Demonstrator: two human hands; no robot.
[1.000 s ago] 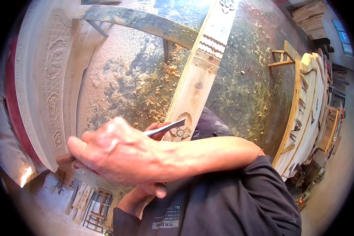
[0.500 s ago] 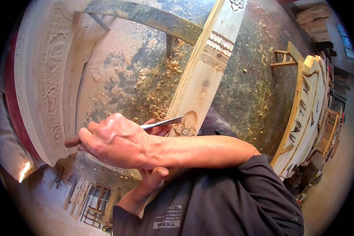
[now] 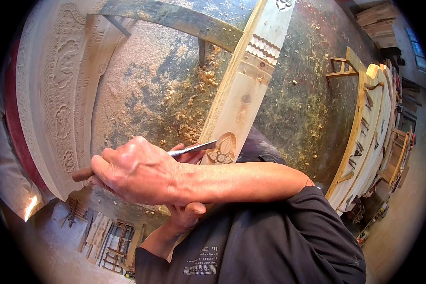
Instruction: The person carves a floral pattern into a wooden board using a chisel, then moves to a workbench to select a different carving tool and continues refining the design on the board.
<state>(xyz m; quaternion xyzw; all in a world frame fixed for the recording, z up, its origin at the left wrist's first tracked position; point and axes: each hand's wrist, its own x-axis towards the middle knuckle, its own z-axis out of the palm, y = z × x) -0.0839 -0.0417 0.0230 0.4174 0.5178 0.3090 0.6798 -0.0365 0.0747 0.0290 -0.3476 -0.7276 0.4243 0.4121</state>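
My right hand point(image 3: 132, 169) is closed around the brown wooden handle of a carving chisel point(image 3: 196, 148). The chisel's metal blade slants up to the right, its tip at a carved flower at the near end of a long pale wooden board point(image 3: 241, 102). Beneath my right wrist, my left hand point(image 3: 180, 217) holds the edge of the board. Its thumb shows below my right forearm and some fingers show behind the blade; the rest is hidden. Farther up, the board bears carved wavy bands and another carved motif.
A grey beam point(image 3: 175, 20) meets the board's far part. At left stands a large carved wooden panel point(image 3: 56, 94). Wood shavings point(image 3: 189, 123) litter the floor. On the right, several hand tools lie on a pale wooden bench point(image 3: 364, 137), with a small wooden frame point(image 3: 343, 68) beside its far end.
The chisel tip has drawn back slightly to the left from the carved flower, and my right hand has moved a little left with it. My left hand stays nearly in place.
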